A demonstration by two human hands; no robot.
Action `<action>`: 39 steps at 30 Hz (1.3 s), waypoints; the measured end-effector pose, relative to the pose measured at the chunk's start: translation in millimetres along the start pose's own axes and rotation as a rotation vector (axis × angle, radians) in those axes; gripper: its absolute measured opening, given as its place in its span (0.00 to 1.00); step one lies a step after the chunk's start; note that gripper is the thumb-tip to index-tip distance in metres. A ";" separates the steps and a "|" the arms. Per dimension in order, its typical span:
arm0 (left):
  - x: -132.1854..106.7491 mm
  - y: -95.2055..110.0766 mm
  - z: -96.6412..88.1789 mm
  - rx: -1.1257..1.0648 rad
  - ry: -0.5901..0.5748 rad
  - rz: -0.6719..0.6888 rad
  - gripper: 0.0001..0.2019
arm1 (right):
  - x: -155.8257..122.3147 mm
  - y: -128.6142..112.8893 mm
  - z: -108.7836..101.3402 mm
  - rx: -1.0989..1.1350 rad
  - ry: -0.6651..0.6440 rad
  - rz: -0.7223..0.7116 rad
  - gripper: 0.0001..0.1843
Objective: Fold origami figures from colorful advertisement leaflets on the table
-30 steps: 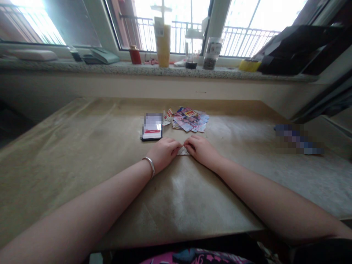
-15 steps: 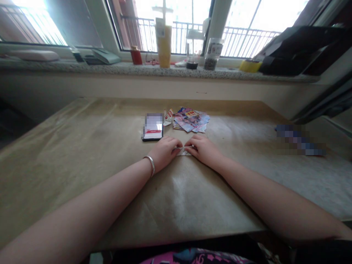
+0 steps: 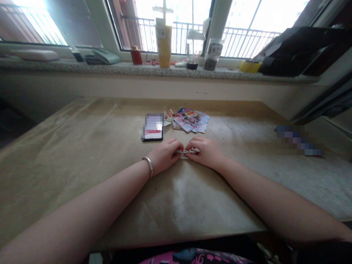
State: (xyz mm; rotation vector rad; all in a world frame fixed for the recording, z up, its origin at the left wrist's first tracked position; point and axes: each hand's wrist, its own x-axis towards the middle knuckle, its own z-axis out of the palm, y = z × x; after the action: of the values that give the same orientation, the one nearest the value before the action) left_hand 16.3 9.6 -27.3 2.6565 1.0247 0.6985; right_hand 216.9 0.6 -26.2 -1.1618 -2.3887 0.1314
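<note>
My left hand and my right hand meet on the brown-paper-covered table, fingers curled. Between them they pinch a small folded piece of printed paper, lifted slightly off the surface. A silver bangle circles my left wrist. Just beyond the hands lies a dark phone with a lit screen, and to its right a pile of colourful printed paper pieces.
A stone window sill runs behind the table, carrying a tall yellow drink cup, a red can, jars, and a black device at the right. A blurred blue object lies at the table's right.
The paper piece lay flat under my fingertips a second ago; now both hands have closed on it and raised its edge, drawing slightly nearer to me.
</note>
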 end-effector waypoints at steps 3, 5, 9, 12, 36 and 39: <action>-0.2 0.8 0.3 -0.012 0.007 -0.021 0.07 | -0.3 -1.5 1.4 -0.001 0.012 -0.002 0.07; 0.1 0.5 0.7 -0.016 0.000 -0.034 0.08 | -0.2 -2.6 2.7 0.006 0.018 -0.002 0.07; 0.6 -0.8 1.3 0.022 -0.024 -0.072 0.05 | 0.7 -5.4 3.5 0.010 0.027 0.012 0.07; 0.4 -0.7 1.0 0.051 -0.030 -0.086 0.03 | 0.6 -6.8 2.7 0.012 0.020 0.012 0.06; 0.9 -2.8 0.7 0.036 -0.026 -0.057 0.04 | 2.4 -3.7 3.7 -0.010 -0.009 0.046 0.09; 1.3 -2.2 0.3 0.027 -0.036 -0.064 0.04 | 2.9 -1.2 6.7 0.074 -0.002 0.091 0.08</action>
State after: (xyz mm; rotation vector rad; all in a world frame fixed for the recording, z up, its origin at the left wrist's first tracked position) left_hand 16.0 12.2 -27.9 2.6359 1.1115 0.6258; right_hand 211.5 2.8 -30.7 -1.2362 -2.3131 0.2489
